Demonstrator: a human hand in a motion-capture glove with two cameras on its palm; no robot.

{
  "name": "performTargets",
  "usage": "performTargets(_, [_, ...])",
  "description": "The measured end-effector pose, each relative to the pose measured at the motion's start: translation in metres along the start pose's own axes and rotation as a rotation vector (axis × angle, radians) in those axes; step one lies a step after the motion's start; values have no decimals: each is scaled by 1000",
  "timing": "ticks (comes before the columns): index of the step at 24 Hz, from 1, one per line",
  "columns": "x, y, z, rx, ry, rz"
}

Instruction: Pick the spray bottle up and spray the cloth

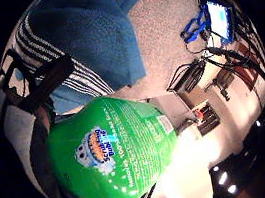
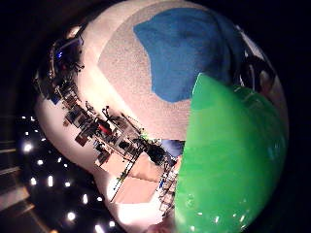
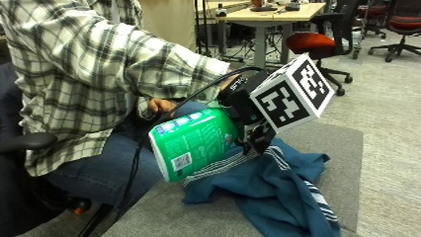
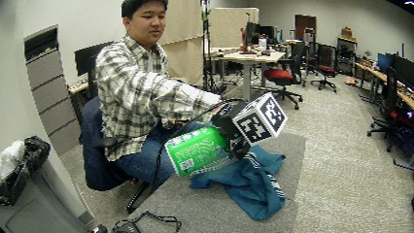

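Over cloth (image 3: pixel 276 187), hand (image 3: pixel 246 111) around bottle (image 3: pixel 190 143)

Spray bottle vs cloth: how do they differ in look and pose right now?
The spray bottle is bright green, rigid and labelled; the cloth is blue with white stripes, soft and crumpled. The bottle is lifted off the table and tilted, its base towards the outside camera, held by the gloved right hand; the cloth lies on the table. The bottle hangs above the cloth's edge.
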State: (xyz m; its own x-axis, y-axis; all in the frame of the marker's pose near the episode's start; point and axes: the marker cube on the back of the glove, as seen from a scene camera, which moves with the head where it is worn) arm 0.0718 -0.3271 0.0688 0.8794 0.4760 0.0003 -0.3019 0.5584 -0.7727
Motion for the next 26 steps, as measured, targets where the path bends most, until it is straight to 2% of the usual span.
performTargets(7, [-4, 10, -8, 33, -52, -84])
performTargets(20, [4, 89, -55, 303, -331, -539])
performTargets(26, [18, 129, -73, 483, -511, -764])
